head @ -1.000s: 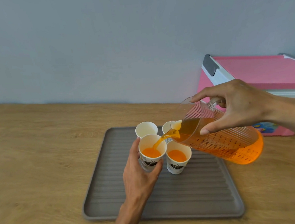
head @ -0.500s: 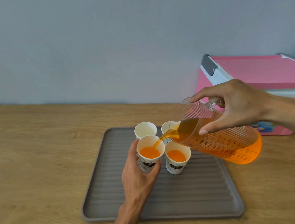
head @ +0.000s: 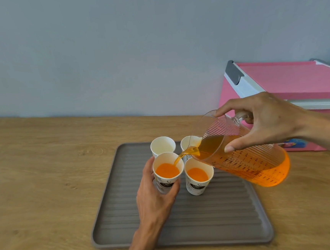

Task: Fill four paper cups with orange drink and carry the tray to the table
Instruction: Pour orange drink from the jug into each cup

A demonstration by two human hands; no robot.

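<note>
The orange drink in the front left cup is higher than it was a second ago, and the jug is tipped about the same. A thin stream runs from the spout into that cup right now. The left hand has its fingers curled around the cup, holding it steady on the gray tray. The right hand grips the jug by its handle, with the thumb pressed on the side.

The front right cup, at 3 o'clock from the first, already has drink in it. The back left cup, at 12 o'clock, looks empty. The back right cup is partly hidden by the jug, so I cannot tell.

So this looks like cup two of four. The tray sits on a wooden counter, and a pink box stands at 2 o'clock.
</note>
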